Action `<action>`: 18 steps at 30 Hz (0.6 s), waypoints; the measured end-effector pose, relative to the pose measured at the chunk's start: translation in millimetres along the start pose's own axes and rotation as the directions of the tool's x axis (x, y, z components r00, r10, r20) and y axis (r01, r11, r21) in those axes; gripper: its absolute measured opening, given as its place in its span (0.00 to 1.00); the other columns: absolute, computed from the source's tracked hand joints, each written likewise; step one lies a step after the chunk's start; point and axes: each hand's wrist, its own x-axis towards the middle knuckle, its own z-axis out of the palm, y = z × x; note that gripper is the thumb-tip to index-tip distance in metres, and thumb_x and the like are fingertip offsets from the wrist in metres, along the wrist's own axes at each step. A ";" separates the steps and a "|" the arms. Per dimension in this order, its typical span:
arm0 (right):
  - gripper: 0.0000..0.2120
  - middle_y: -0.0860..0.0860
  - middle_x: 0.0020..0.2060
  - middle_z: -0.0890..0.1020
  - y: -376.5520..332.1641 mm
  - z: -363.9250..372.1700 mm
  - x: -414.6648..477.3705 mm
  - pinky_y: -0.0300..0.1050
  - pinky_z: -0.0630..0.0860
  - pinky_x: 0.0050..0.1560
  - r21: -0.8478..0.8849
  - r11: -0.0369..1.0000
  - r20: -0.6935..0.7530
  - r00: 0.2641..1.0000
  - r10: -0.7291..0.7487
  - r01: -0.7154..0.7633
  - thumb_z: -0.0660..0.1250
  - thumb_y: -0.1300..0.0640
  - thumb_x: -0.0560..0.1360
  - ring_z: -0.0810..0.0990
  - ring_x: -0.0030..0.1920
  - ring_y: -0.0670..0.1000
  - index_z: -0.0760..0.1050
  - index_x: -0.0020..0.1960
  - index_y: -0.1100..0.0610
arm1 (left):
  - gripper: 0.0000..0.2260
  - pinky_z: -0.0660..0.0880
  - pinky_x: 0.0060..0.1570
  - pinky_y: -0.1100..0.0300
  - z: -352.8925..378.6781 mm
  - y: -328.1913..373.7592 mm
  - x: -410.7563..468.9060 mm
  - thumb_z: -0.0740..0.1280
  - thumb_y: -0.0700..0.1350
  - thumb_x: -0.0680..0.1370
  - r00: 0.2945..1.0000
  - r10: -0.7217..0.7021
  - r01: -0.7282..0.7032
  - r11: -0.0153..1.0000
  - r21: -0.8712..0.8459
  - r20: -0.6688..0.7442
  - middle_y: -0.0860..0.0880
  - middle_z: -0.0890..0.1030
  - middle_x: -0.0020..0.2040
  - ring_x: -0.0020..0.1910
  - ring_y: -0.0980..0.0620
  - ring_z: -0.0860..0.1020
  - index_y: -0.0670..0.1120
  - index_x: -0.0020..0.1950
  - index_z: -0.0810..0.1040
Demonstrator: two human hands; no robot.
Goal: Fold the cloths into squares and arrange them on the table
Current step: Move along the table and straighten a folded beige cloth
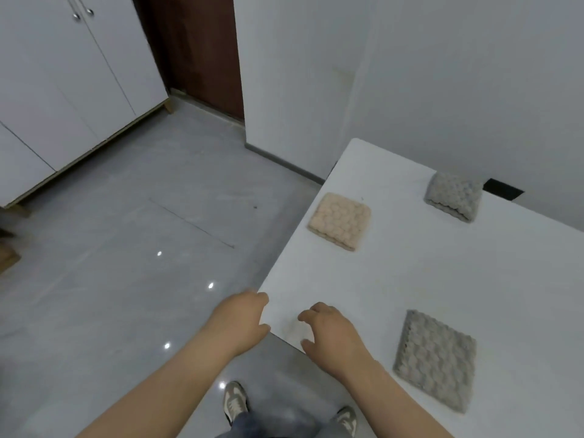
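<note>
Floor: grey glossy tiles, filling the left half of the view.

Wall: white, behind the table.

Cabinet: white, two doors with round metal knobs, standing on the floor at upper left.

Table: white top, occupying the right side, with its near-left corner pointing toward the person.

Door: dark brown, between cabinet and wall.

Dark cloth: grey, bubble-textured, folded into a square. It lies flat on the table near the front edge, just right of the right hand and apart from it.

Beige cloth: same texture, folded square. It lies flat near the table's left edge, well apart from the dark cloth.

Light cloth: pale grey, folded square, lying at the far side of the table close to the wall.

Left hand: fingers loosely curled, holding nothing. It is at the table's near-left corner; contact with the edge cannot be determined.

Right hand: palm down over the table near the corner, fingers loosely curled, holding nothing.

Shoes: grey and white, on the floor below the arms.

Slot: black rectangular opening in the tabletop, just right of the light cloth.
</note>
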 end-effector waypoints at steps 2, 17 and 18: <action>0.23 0.51 0.64 0.73 -30.3 1.2 15.6 0.44 0.71 0.59 -0.004 1.000 -0.001 1.000 -0.013 0.013 0.62 0.57 0.76 0.72 0.63 0.53 0.68 0.70 0.52 | 0.13 0.73 0.53 0.57 -15.6 -29.5 -5.0 0.64 0.48 0.75 1.000 0.008 -0.008 1.000 -0.007 -0.016 0.48 0.75 0.55 0.55 0.48 0.76 0.45 0.58 0.74; 0.22 0.51 0.65 0.74 -120.2 -14.5 142.7 0.40 0.69 0.60 0.066 0.998 0.051 0.999 -0.009 0.005 0.61 0.53 0.77 0.73 0.64 0.52 0.68 0.71 0.52 | 0.18 0.71 0.57 0.58 -95.3 -138.9 51.2 0.63 0.50 0.77 0.999 0.022 -0.022 0.999 0.023 0.031 0.45 0.73 0.61 0.59 0.47 0.73 0.45 0.65 0.71; 0.21 0.51 0.65 0.75 -122.8 -16.7 155.7 0.40 0.69 0.60 0.079 0.997 0.045 0.999 -0.010 0.006 0.61 0.53 0.77 0.73 0.63 0.52 0.69 0.70 0.52 | 0.18 0.71 0.57 0.58 -103.9 -143.9 59.9 0.63 0.50 0.77 0.999 0.018 -0.019 0.999 0.030 0.033 0.46 0.73 0.61 0.59 0.47 0.73 0.46 0.66 0.70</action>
